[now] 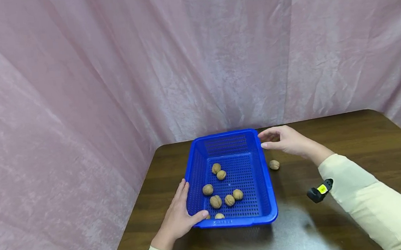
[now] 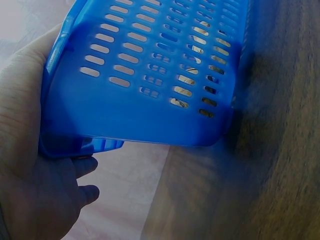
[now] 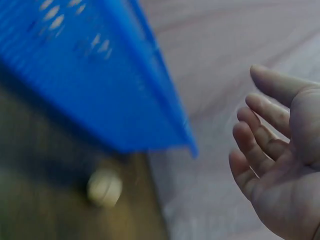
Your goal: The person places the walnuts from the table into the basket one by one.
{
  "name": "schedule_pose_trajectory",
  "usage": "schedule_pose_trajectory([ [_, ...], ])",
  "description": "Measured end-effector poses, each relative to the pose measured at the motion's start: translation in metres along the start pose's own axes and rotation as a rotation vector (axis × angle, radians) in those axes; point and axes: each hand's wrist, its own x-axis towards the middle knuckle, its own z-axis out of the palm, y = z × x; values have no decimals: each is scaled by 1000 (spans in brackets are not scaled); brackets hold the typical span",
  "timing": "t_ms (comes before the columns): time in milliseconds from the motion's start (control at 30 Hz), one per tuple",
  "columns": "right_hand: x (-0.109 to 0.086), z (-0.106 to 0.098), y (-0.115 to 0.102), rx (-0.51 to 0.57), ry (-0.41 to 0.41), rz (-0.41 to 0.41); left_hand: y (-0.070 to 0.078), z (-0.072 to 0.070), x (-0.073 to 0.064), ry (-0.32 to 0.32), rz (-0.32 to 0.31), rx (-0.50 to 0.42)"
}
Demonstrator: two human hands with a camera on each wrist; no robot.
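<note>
A blue plastic basket (image 1: 236,221) with slotted walls stands on the table, several walnuts (image 1: 215,202) lying on its floor. My left hand (image 1: 179,217) holds the basket's near left corner, thumb over the rim and fingers along the outside of the left wall. In the left wrist view the rim (image 2: 56,60) lies against that hand. My right hand (image 1: 286,140) is raised beside the far right corner, fingers loosely bent and nothing in them. In the right wrist view its fingers (image 3: 250,142) are apart from the basket wall. A single walnut (image 1: 274,165) lies outside, right of the basket.
The dark wooden table (image 1: 350,144) has a rounded far right corner. Pink curtains (image 1: 230,60) hang behind it and on the left. A small black device (image 1: 319,191) is strapped to my right sleeve.
</note>
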Motion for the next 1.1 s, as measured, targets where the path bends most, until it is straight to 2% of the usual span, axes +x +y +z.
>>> schedule_pose_trajectory([
  [267,-26,6,56,-96,61,79,-3,-2,-3,-1,-11,10],
  [533,-25,34,93,-106,70,130,-7,-5,-7,-8,-33,3],
  [800,-23,54,114,-80,92,150,-7,-3,-9,5,-18,1],
  [967,-17,62,115,-109,106,126,-7,-3,-9,14,-5,1],
  [1100,-14,67,116,-152,116,140,-7,-4,-9,5,-4,-1],
])
